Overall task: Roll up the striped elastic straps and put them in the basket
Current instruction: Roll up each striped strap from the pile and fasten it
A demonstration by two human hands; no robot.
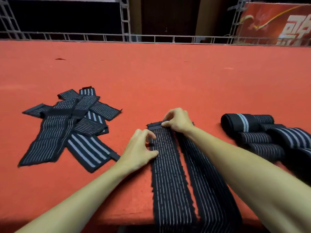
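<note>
The long strap (168,174) lies flat in the lower middle, on the red worktop (168,73). The right hand (178,121) pinches its far end; the left hand (141,148) pinches its edge. Rolling looks about to start. Next, curl that end over tight. No basket shows.

laid-out straps (170,174): 2 | loose strap pile (55,130): 1 | rolled straps (247,121): at least 4
</note>
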